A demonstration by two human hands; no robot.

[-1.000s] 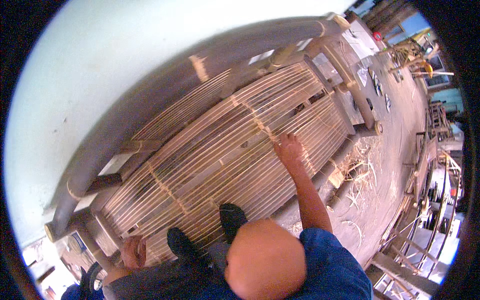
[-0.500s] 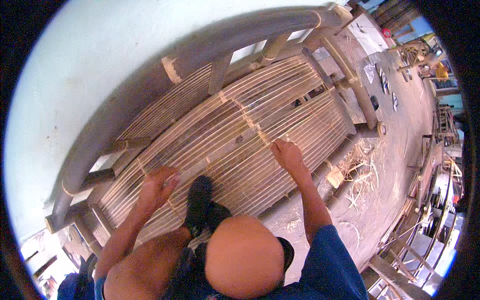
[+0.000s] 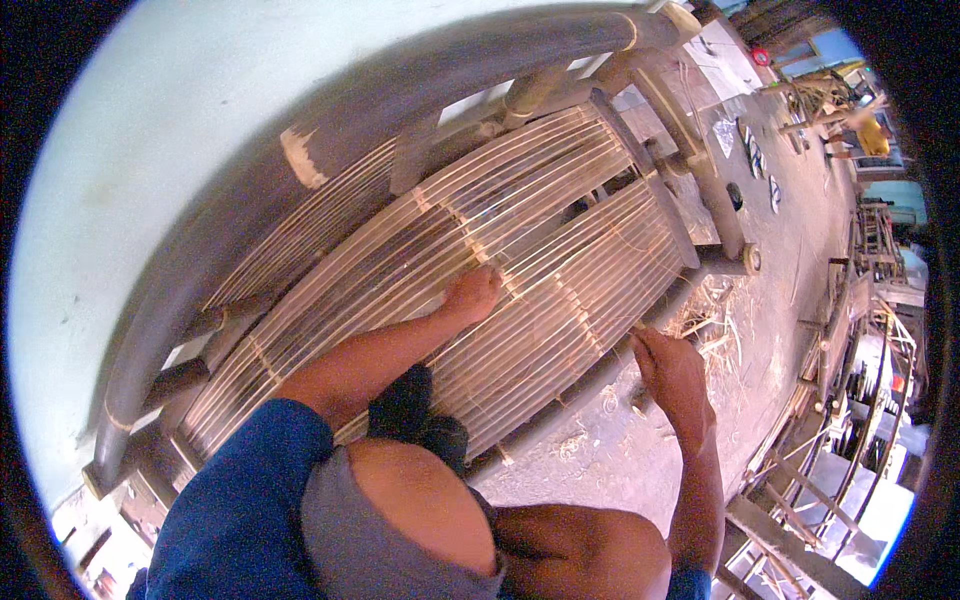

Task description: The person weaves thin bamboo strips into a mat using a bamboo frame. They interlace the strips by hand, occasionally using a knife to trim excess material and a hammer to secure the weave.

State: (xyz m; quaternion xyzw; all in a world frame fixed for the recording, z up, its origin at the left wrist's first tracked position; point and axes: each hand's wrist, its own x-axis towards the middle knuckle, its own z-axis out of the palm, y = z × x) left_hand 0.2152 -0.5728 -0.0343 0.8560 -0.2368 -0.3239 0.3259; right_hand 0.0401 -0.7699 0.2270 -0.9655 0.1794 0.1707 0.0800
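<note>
A bamboo bench lies before me, its seat (image 3: 560, 345) made of long, narrow, pale slats. Bands of binding (image 3: 462, 232) cross the slats near the middle. My left hand (image 3: 475, 296) is closed and low over the seat beside this binding; what its fingers hold, if anything, is hidden. Past the seat's front edge, my right hand (image 3: 668, 375) is pinched shut, with a pale bit of thin strip at its fingertips. Most of that strip cannot be made out. My dark-covered foot (image 3: 400, 402) is on or over the slats, below my left forearm.
A thick dark bamboo backrest rail (image 3: 400, 85) curves along the pale wall (image 3: 200, 110). Shavings (image 3: 712, 315) litter the floor (image 3: 770, 330) by the front edge. Sandals (image 3: 750, 150) lie further off. Bamboo frames (image 3: 790, 520) stand at the right, and another person (image 3: 870, 132) is far back.
My left hand has moved right and farther away, to the middle binding. My right hand has come off the slats, moving right and nearer, beyond the front edge. The view has shifted slightly.
</note>
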